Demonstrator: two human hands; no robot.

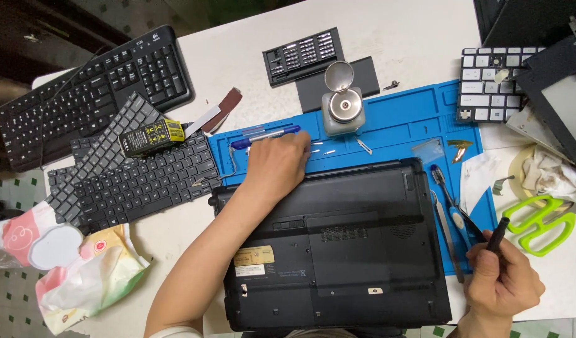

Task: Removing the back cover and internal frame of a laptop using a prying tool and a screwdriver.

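Note:
A black laptop [350, 244] lies bottom side up on a blue work mat [400, 119]. My left hand [277, 164] reaches over the laptop's far left corner, fingers curled down onto the mat among small loose screws [318, 149], beside a blue pen [266, 136]. Whether the fingers pinch a screw is hidden. My right hand [502, 278] is at the laptop's near right, shut on a black screwdriver [497, 234] that points up and away.
Several loose keyboards [94, 81] lie at left. A bit set case [303, 55] and a white dispenser bottle [342, 103] stand behind the mat. Tweezers [447, 235] and green scissors [541, 219] lie right of the laptop. Wet-wipe packs [81, 266] sit near left.

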